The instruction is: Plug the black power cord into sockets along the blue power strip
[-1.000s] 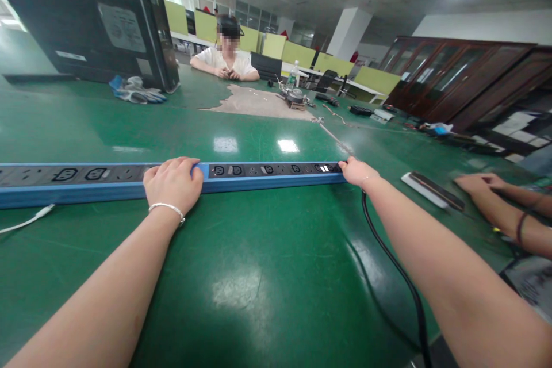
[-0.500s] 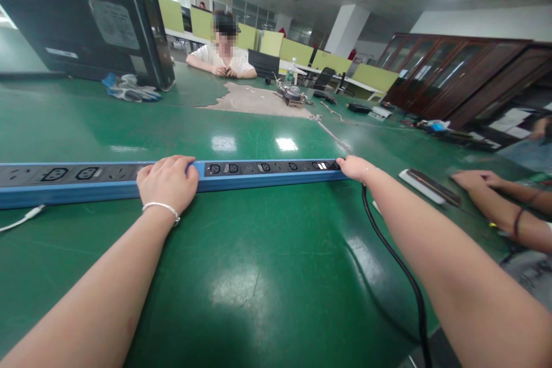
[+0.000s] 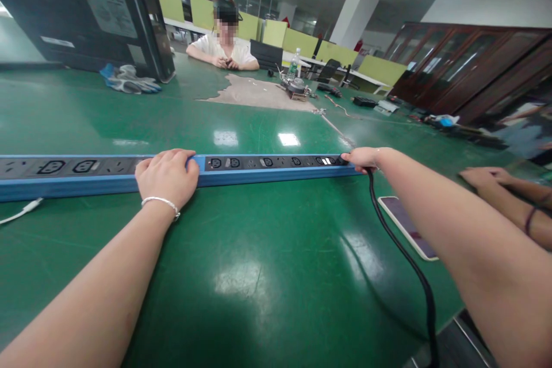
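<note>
A long blue power strip (image 3: 267, 176) with a row of black sockets lies across the green table. My left hand (image 3: 167, 175) is wrapped over its middle, thumb on the right side, fingertips hidden behind the far edge. At the strip's right end, my right hand (image 3: 364, 158) is closed on a black plug (image 3: 342, 159) at the last sockets. How far the plug sits in is hidden by the fingers. From below that hand a thick black cable (image 3: 399, 253) hangs in a curve toward the front edge.
A phone (image 3: 407, 227) lies beneath my right forearm. A white cable (image 3: 23, 211) lies at the left. Behind are a black computer case (image 3: 86, 17), gloves (image 3: 129, 79), a bottle (image 3: 294, 63) and a seated person (image 3: 224, 49). Another person's hands (image 3: 487, 177) rest at the right.
The view has tilted slightly, and things sit a little higher. My right hand appears a little farther right, still at the strip's end. The phone shows more fully. My left hand keeps its hold.
</note>
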A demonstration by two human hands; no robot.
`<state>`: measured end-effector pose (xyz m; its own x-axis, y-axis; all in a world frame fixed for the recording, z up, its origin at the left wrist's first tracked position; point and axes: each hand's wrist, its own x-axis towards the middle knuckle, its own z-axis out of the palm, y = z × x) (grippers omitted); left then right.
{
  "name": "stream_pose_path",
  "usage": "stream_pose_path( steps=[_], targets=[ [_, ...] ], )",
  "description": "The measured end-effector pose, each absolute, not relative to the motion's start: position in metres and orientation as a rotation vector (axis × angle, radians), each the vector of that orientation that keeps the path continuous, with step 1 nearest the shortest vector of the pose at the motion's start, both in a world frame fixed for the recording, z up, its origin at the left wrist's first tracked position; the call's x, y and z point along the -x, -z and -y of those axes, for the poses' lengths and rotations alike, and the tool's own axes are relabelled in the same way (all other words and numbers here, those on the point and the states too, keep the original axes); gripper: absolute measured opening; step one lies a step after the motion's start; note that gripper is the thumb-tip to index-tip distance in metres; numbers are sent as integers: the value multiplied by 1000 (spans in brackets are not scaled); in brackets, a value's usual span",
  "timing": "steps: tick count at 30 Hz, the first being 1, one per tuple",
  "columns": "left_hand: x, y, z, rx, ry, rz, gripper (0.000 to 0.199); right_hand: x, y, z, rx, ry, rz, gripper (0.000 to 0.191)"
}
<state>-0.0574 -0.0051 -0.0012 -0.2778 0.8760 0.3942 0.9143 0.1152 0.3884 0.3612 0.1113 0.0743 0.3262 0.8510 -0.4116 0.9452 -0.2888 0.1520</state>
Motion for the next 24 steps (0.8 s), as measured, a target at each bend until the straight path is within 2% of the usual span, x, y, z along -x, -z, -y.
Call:
stream_pose_path(
  steps=[2, 12, 17, 24],
  targets=[
    [57, 1, 5, 1839, 862, 2305, 40, -361, -74, -111, -2250, 361, -1593, 51],
    [58, 1, 5, 1849, 837, 2282, 40, -364, -50, -96, -2270, -60, -1816, 53],
    [58, 1, 5, 1816, 695, 2249, 41, -357, -56, -96, -2249, -30, -1775, 53],
    [57, 0, 5, 1824, 693, 2260, 40, -349, -65, -102, -2209, -12, -1743, 51]
  ],
)
